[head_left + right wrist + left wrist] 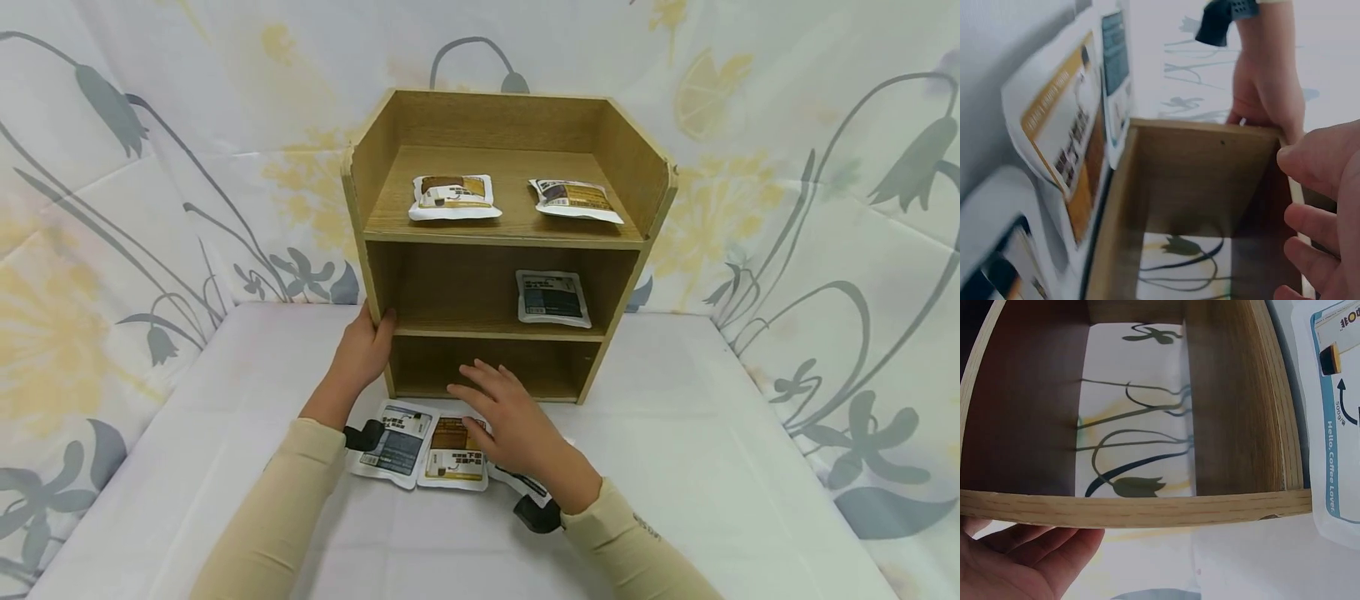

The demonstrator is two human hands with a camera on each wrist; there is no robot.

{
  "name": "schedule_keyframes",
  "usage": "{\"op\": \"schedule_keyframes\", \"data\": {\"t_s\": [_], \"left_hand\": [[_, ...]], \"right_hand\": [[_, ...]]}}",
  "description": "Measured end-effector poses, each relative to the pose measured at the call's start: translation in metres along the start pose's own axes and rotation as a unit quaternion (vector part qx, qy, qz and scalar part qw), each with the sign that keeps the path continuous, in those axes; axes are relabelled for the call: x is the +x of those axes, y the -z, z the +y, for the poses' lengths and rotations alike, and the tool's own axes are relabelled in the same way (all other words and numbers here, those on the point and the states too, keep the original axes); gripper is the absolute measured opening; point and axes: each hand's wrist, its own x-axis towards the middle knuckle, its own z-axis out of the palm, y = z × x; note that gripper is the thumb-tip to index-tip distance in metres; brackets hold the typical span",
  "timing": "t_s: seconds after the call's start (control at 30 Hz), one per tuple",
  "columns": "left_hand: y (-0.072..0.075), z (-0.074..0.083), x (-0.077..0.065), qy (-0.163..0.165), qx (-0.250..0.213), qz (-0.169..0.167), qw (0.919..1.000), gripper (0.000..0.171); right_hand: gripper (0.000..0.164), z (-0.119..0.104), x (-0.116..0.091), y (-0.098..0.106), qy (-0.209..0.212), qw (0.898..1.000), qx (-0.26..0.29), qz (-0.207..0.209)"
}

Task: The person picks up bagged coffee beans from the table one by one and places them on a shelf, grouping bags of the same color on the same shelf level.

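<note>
A three-tier wooden shelf [480, 236] stands upright on the white-covered table. My left hand [363, 350] grips its left side panel, thumb at the front edge and fingers on the outer face; those fingers [1060, 553] also show in the left wrist view. My right hand [517, 421] hovers before the bottom tier with fingers spread, holding nothing. Beneath the hands, a blue-labelled coffee pouch [397, 442] and a brown-labelled coffee pouch [455, 454] lie side by side. A third pouch [525, 486] is mostly hidden under my right hand.
Two brown-labelled pouches, a left one [453, 198] and a right one [576, 202], lie on the top tier. One dark-labelled pouch [553, 298] sits on the middle tier, at the right. Flower-patterned cloth [750, 208] hangs behind and at both sides.
</note>
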Motion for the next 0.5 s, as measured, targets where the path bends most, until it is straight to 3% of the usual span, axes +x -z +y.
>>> {"op": "schedule_keyframes", "data": {"t_s": [0.37,0.5], "left_hand": [[0.003,0.0,-0.001,0.003,0.002,0.003,1.0,0.06],[0.003,0.001,-0.001,0.005,0.006,0.006,1.0,0.059]], "right_hand": [[0.044,-0.013,0.002,-0.024,0.031,0.999,0.012,-0.033],[0.045,-0.019,0.003,-0.03,0.024,0.998,0.003,-0.063]]}}
